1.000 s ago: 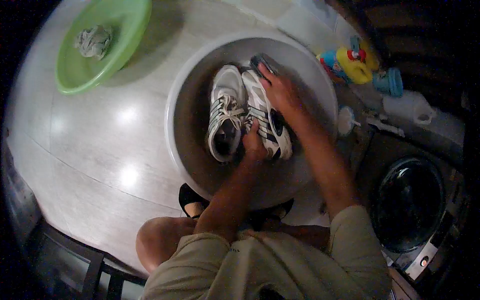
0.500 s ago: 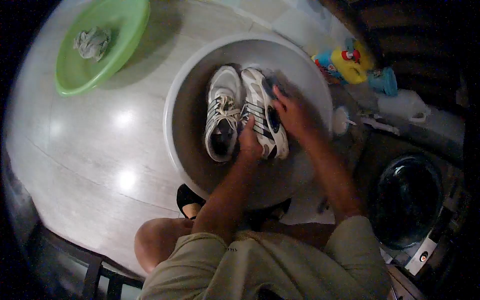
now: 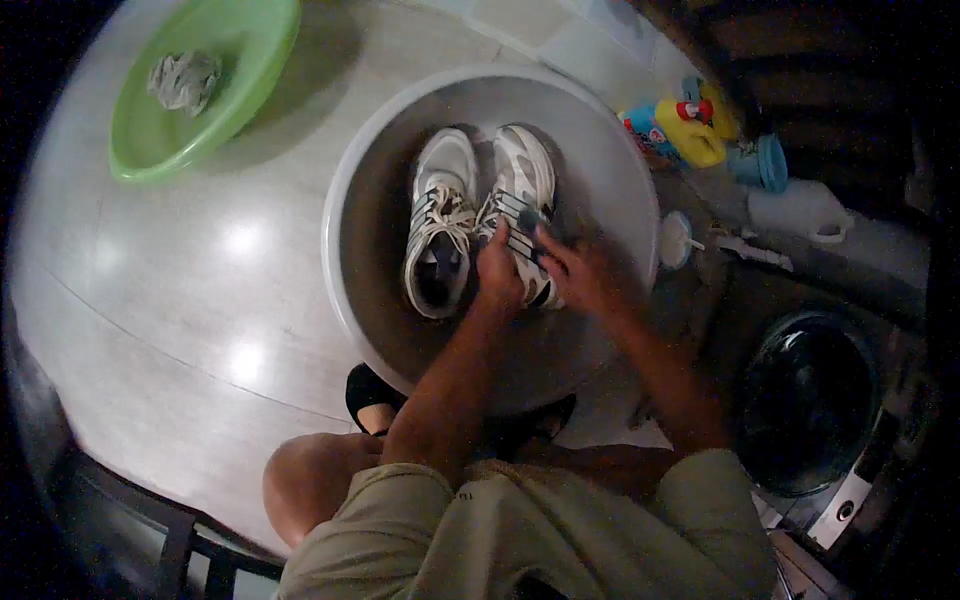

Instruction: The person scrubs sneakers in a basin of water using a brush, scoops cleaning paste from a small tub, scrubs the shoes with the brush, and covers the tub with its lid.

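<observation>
Two white and grey sneakers with dark stripes lie side by side in a large pale basin (image 3: 340,290). The left sneaker (image 3: 445,165) has loosely tied laces and nothing touching it but the basin. My left hand (image 3: 500,270) grips the right sneaker (image 3: 522,165) near its laces and opening. On that shoe's outer side is my right hand (image 3: 585,272), its fingers round a small dark brush (image 3: 530,222) that is partly hidden and blurred, pressed against the striped side.
A green basin (image 3: 150,165) with a crumpled grey cloth (image 3: 185,82) stands at the upper left. Beyond the pale basin's right rim are a yellow bottle (image 3: 692,135), a blue cup (image 3: 770,163), a white jug (image 3: 795,208) and a dark round basin (image 3: 812,405).
My right hand has moved with the brush from the right sneaker's toe, down its outer side, to the striped part. The right sneaker has tilted to show more of its top.
</observation>
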The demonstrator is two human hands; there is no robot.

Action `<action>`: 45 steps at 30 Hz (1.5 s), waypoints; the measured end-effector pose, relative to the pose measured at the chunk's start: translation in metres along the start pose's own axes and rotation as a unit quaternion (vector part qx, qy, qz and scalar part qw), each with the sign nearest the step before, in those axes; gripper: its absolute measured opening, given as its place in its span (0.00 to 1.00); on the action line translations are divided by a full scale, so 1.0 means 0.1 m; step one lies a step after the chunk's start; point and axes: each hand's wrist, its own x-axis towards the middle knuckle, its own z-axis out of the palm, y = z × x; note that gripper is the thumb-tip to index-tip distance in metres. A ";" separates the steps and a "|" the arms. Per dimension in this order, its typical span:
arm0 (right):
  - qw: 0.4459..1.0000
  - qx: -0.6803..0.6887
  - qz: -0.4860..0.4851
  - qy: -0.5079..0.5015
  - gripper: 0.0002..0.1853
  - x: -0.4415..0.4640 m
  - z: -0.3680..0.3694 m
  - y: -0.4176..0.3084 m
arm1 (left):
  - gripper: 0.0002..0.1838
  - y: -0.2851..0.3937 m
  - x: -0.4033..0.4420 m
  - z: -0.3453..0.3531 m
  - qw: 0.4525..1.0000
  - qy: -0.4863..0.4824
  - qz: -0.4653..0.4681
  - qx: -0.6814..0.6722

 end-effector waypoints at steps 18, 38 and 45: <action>0.961 0.217 0.158 -0.062 0.20 0.39 0.17 -0.01 | 0.29 -0.17 0.16 -0.21 0.976 0.021 0.086 0.200; 0.985 0.167 -0.019 0.045 0.19 -0.32 0.40 -0.05 | 0.33 0.04 0.11 -0.06 0.993 -0.021 0.043 0.110; 0.967 0.159 0.194 -0.044 0.19 0.75 0.10 -0.04 | 0.31 -0.01 0.19 -0.08 0.998 -0.059 0.015 0.031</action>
